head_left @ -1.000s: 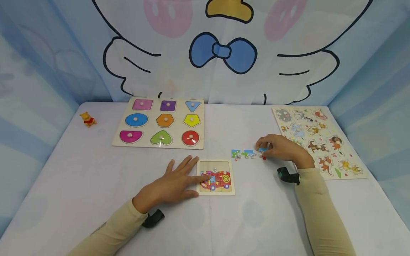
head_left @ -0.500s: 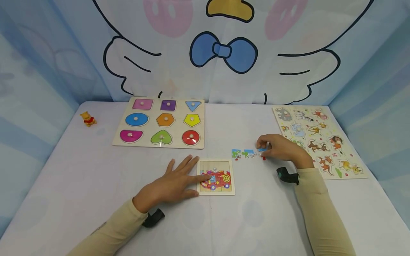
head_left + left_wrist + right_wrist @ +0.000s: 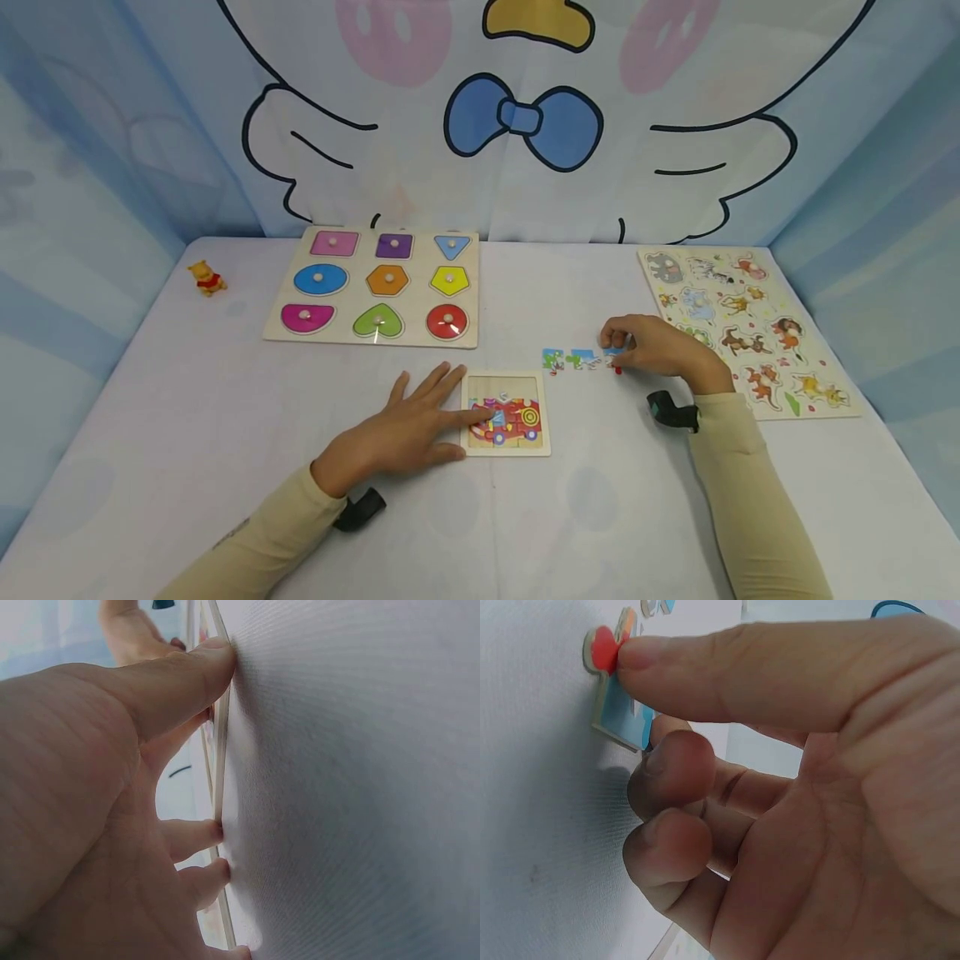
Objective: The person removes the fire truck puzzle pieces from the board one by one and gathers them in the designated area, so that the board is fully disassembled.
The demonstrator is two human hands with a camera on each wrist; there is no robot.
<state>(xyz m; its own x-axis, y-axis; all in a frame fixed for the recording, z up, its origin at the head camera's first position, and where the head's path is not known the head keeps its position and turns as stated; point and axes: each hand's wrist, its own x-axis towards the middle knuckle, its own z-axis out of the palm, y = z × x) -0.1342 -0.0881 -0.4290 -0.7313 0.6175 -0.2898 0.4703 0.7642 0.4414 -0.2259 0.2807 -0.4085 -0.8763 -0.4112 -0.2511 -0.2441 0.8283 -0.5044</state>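
With its fingers spread, my left hand (image 3: 401, 433) rests beside a small wooden jigsaw tray (image 3: 543, 417). The index fingertip presses on the red vehicle picture inside, and the thumb touches the tray's near left corner. My right hand (image 3: 663, 350) pinches a blue jigsaw piece (image 3: 620, 709) with a red knob between thumb and fingers. In the right wrist view the piece appears tilted, at or near the cloth. Two more jigsaw pieces lie to its left: a green-and-blue piece (image 3: 553, 359) and a blue-topped piece (image 3: 582, 359).
A wooden shape board (image 3: 345, 333) with knobbed shapes lies at the back left. At the right, partly behind the right wrist, is an animal puzzle board (image 3: 821, 371). A small bear figure (image 3: 206, 279) stands at the far left. A printed curtain hangs behind the table.
The right hand shifts very slightly at most with its jigsaw piece. My left hand stays on the tray.
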